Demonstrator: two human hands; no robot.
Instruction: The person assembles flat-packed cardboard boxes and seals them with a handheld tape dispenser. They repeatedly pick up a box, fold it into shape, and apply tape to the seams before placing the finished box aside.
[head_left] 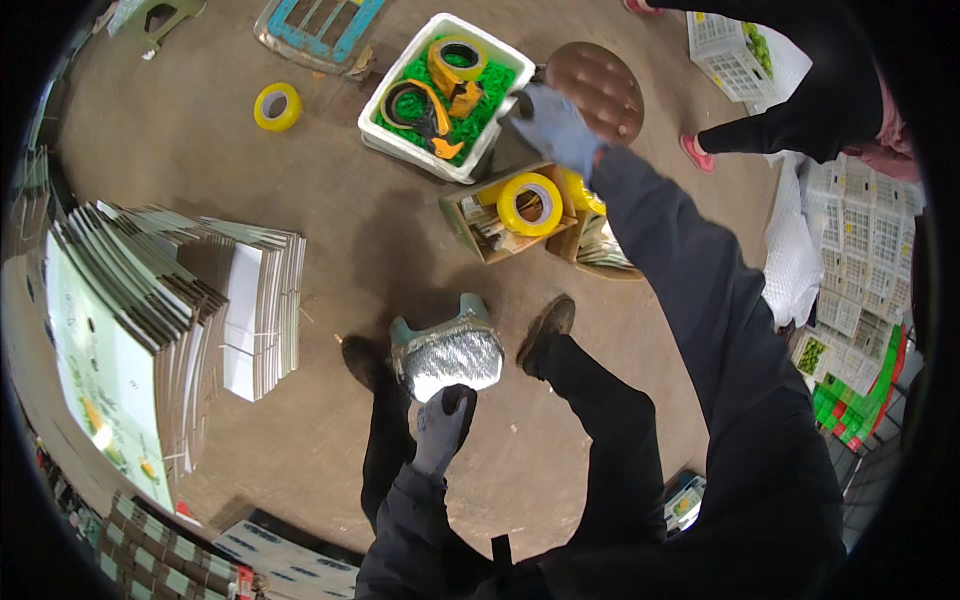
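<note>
My right hand (562, 130), in a grey-blue glove with dark fingertips, reaches out beside the right rim of a white foam box (487, 155). Blur hides whether its fingers touch that rim. Inside the box, two yellow-and-black tape dispensers (437, 118) lie on green shredded filler, one with a yellow tape roll on it. My left hand (441, 432), gloved alike, is closed with nothing visible in it, just in front of a small stool (452, 362) topped with silver foil. Below my right forearm, a yellow tape roll (530, 204) rests in an open cardboard box (467, 220).
Folded cartons (180, 320) stand stacked at left. Another tape roll (277, 107) lies on the floor. A round brown padded stool (597, 92) is beyond my right hand. Upper right, a person in dark trousers (770, 130) stands near white crates (860, 230) and green fruit.
</note>
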